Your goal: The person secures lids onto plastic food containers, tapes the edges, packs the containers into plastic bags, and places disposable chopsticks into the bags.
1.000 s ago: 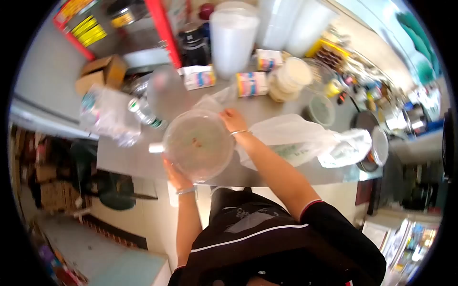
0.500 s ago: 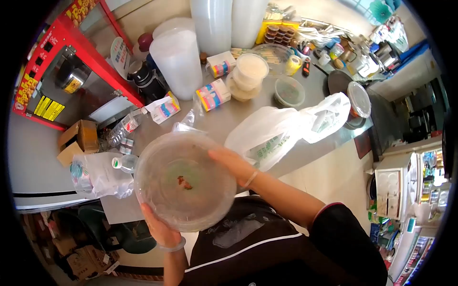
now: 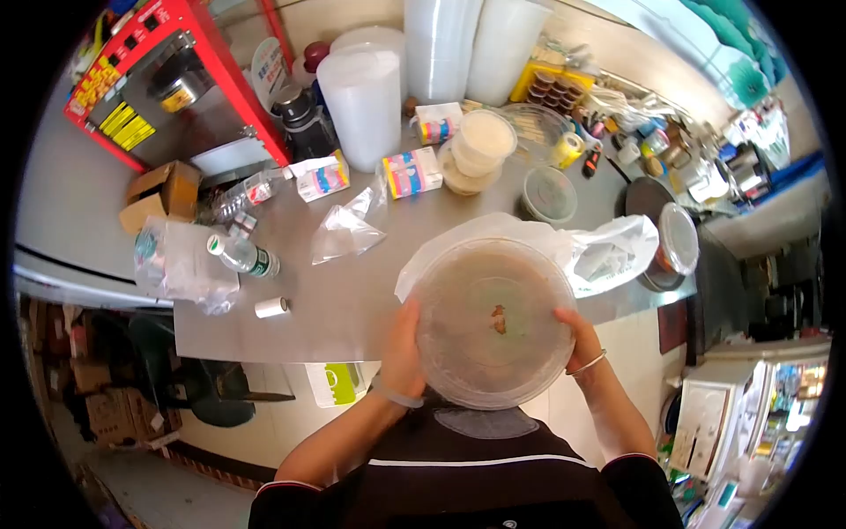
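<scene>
A large round clear plastic container (image 3: 467, 353) is held up in front of my chest, its broad clouded face toward me. Small brown and green bits show at its middle. My left hand (image 3: 404, 357) grips its left side, and my right hand (image 3: 577, 339) is closed on the right side. Just behind it, a white plastic bag (image 3: 612, 260) lies on the steel table, partly covered by the container. Left of the bag rests a crumpled clear bag (image 3: 349, 231).
On the metal table (image 3: 339, 309) stand a water bottle (image 3: 247, 256), a small white cylinder (image 3: 272, 307), tissue-like packs (image 3: 412, 173), stacked tubs (image 3: 480, 145) and a lidded bowl (image 3: 549, 194). Tall lid stacks (image 3: 359, 106) and a red popcorn machine (image 3: 189, 97) are behind. A pan (image 3: 648, 203) sits right.
The container has moved right, in front of the white bag, and turned more level. My right hand has shifted from its upper edge to its right side; my left hand keeps hold.
</scene>
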`<act>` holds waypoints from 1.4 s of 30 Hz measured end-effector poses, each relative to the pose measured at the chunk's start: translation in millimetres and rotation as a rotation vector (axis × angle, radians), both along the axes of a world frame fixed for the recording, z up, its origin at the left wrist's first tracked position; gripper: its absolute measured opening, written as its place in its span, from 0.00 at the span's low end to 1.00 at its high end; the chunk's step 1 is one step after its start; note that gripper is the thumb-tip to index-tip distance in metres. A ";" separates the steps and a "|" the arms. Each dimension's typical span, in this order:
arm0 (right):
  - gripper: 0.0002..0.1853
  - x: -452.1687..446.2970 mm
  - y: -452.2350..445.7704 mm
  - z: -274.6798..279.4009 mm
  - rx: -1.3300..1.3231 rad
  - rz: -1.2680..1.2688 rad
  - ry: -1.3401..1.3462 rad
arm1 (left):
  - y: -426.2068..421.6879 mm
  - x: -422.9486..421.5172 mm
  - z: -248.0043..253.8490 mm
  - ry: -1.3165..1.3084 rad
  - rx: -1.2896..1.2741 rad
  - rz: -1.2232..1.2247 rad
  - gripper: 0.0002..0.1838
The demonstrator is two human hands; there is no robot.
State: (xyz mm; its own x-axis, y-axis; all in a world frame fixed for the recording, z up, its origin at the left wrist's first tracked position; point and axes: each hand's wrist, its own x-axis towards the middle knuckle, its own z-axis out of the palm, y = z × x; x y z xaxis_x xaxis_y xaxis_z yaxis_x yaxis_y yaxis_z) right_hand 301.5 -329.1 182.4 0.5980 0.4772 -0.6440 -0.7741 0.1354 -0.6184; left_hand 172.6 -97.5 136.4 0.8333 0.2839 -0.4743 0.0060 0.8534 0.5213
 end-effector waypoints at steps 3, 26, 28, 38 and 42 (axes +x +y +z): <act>0.30 40.5 -8.8 -10.5 0.053 0.132 -0.063 | -16.8 20.2 -0.8 -0.057 -0.055 0.026 0.26; 0.27 170.9 85.4 -171.3 0.305 0.102 0.017 | 53.4 90.7 -119.2 0.261 0.530 0.062 0.24; 0.27 168.1 85.3 -179.1 0.296 0.074 0.051 | 70.3 72.4 -180.4 0.344 1.071 -0.133 0.21; 0.26 133.3 95.1 -168.8 0.250 -0.075 0.076 | 20.0 19.5 -122.6 0.185 2.069 -0.670 0.09; 0.26 106.0 74.2 -173.4 0.243 -0.058 0.074 | 25.2 -3.4 -35.5 0.174 2.046 -0.657 0.04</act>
